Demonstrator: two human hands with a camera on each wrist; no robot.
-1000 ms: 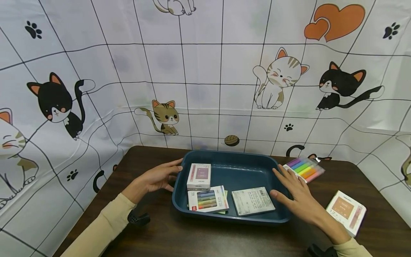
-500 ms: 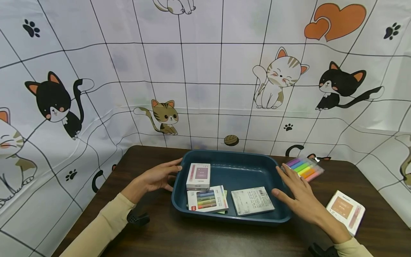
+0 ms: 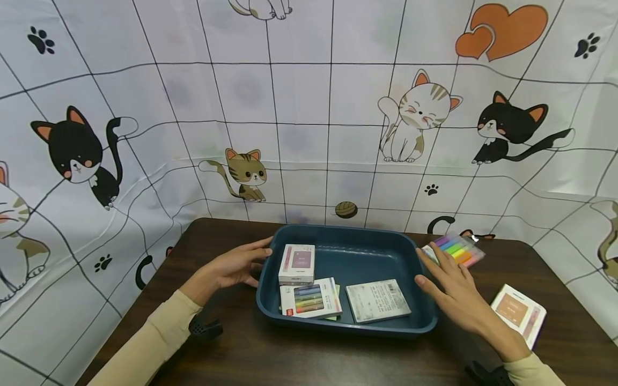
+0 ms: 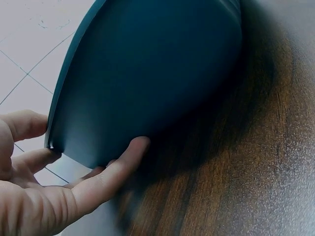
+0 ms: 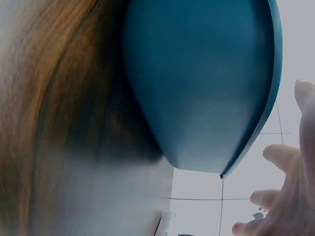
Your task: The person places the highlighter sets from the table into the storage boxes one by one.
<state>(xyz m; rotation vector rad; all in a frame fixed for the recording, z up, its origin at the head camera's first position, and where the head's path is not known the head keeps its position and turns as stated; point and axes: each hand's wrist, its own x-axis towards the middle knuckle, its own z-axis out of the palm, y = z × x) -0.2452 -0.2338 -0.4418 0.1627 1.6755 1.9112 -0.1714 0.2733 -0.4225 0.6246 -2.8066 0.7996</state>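
Note:
A dark blue plastic tray (image 3: 372, 257) stands on the table. Inside it lie a white box with a purple label (image 3: 296, 264), a white box showing a row of coloured pens (image 3: 311, 298) and a white printed box (image 3: 378, 301). My left hand (image 3: 233, 268) touches the tray's left end, fingers spread along its rim and outer wall (image 4: 147, 73). Beside the right rim, my right hand (image 3: 454, 292) has its fingers loosely extended and holds nothing. The right wrist view shows a gap between those fingers and the tray wall (image 5: 202, 88).
A clear pack of rainbow-coloured markers (image 3: 456, 250) lies behind the right hand, partly covered by its fingers. To the right is a white box with an orange label (image 3: 519, 313). A cat-printed cloth (image 3: 309, 145) hangs behind the brown table (image 3: 309, 356).
My right hand has shifted slightly right, away from the tray's rim. The left hand stays at the tray's left end, and the boxes keep their places.

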